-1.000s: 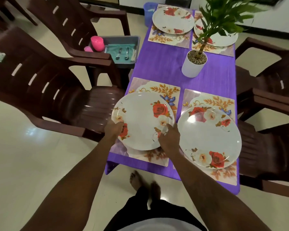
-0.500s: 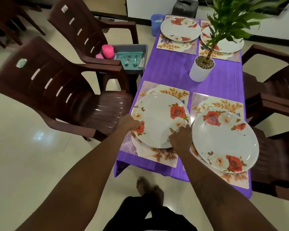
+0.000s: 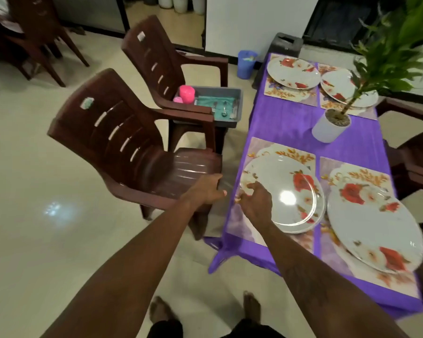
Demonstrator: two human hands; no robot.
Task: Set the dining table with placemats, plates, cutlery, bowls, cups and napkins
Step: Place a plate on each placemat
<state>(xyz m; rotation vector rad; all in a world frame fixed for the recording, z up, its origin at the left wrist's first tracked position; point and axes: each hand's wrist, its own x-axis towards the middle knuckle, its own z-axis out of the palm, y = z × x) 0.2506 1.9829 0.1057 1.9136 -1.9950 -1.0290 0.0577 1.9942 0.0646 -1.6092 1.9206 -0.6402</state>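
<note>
Four floral plates lie on floral placemats on the purple table. The near-left plate (image 3: 282, 192) rests on its placemat (image 3: 239, 222); the near-right plate (image 3: 374, 228) lies beside it. Two far plates (image 3: 293, 72) (image 3: 340, 87) sit at the table's far end. My right hand (image 3: 255, 203) hovers over the near-left plate's left rim, fingers loosely curled, holding nothing. My left hand (image 3: 206, 190) is off the table's left edge, above the near chair's seat, relaxed and empty. A grey tray (image 3: 237, 103) on the farther chair holds cutlery (image 3: 224, 109), a teal cloth and a pink cup (image 3: 187, 93).
A potted plant (image 3: 331, 126) stands mid-table. Two brown plastic chairs (image 3: 122, 132) (image 3: 161, 62) line the table's left side; more chairs stand on the right (image 3: 415, 152). A blue bin (image 3: 246, 64) sits on the floor by the far end. My bare feet are near the table's corner.
Both hands have let go of the near-left plate, which now lies on its placemat. They have drawn leftward, the left one past the table edge. My view has swung left.
</note>
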